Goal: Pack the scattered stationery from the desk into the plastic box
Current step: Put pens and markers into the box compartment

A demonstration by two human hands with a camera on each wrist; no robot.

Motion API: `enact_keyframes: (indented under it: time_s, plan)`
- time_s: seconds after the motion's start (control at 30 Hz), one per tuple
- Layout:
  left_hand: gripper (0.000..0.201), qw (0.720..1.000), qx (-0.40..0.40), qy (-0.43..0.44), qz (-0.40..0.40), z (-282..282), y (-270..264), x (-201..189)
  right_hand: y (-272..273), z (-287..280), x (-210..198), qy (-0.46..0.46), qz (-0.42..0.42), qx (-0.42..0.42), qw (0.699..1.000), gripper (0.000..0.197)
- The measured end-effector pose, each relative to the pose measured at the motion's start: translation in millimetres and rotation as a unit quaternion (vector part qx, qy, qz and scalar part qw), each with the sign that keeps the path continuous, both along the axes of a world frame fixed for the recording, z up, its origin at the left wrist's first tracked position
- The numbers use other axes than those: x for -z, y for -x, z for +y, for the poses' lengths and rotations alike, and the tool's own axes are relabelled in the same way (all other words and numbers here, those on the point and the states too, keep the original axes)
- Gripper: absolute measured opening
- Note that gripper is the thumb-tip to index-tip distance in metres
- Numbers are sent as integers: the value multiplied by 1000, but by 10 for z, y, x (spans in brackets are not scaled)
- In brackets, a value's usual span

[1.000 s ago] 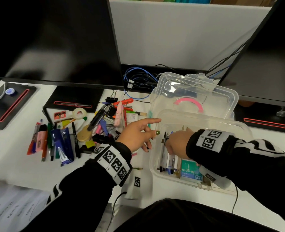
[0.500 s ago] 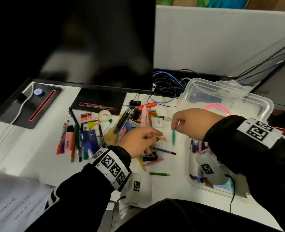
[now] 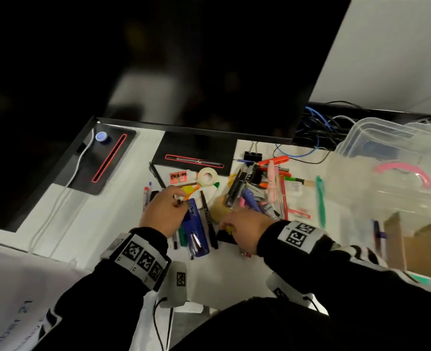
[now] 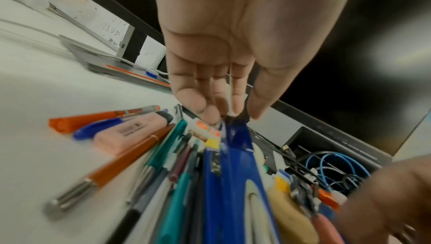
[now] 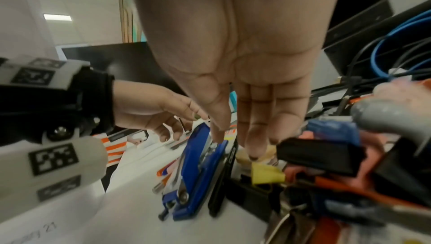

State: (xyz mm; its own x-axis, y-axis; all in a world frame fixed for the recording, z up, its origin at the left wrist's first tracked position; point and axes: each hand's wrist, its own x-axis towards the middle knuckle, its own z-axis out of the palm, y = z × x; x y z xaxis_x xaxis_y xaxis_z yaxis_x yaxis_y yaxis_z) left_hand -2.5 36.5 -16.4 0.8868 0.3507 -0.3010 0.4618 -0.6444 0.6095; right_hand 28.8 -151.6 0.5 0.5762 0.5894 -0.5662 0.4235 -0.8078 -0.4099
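- Head view: the left hand (image 3: 165, 211) and right hand (image 3: 244, 230) were down over the stationery pile on the white desk (image 3: 103, 224), either side of the blue stapler (image 3: 196, 231). The clear plastic box (image 3: 386, 188) stood at the right; a tape roll (image 3: 207, 176) and monitor base (image 3: 196, 153) lay behind the pile.
- Left wrist view: the left hand's fingers (image 4: 198, 104) hung loosely extended, tips at the stapler's far end — clamped on nothing. An orange pen (image 4: 130, 157) and pink highlighter (image 4: 130, 133) lay beside it.
- Right wrist view: the right hand's fingers (image 5: 254, 133) were straight, tips on the stapler and clutter; a black clip (image 5: 319, 155) crowded them.
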Motion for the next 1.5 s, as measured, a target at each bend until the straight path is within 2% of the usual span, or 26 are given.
enact_keyframes:
  time_s: [0.1,0.23,0.47,0.63,0.77,0.83,0.9,0.97,1.07,1.27,1.5]
  plan:
    - [28,999,8,-8,32,126,16,123,15,213,117,5,0,-22,1000,44]
    - [20,994,27,96,51,98,13,163,52,416,224,26,1,-42,999,41]
    - [22,987,52,147,48,94,-23,230,79,539,221,103,-75,-58,990,35]
    - [23,984,67,163,41,82,-41,242,94,536,260,138,-127,-81,979,32]
    - [19,979,84,176,56,70,-65,228,61,499,250,159,-130,-92,974,33]
    - [11,985,79,151,40,98,-62,227,31,460,232,166,-121,-99,974,36]
    - [13,997,51,54,12,179,-82,261,-1,417,217,149,-116,-96,977,38]
    - [16,998,21,-54,4,295,-97,307,-34,373,218,112,-105,-77,985,36]
    - [22,991,12,-125,54,386,-88,367,-97,299,224,56,-75,-39,995,37]
    - [32,984,24,-144,102,298,-76,497,-167,149,123,-87,-73,24,993,34]
    - [32,987,33,-90,131,210,-133,608,-145,22,-5,-200,-100,116,968,27]
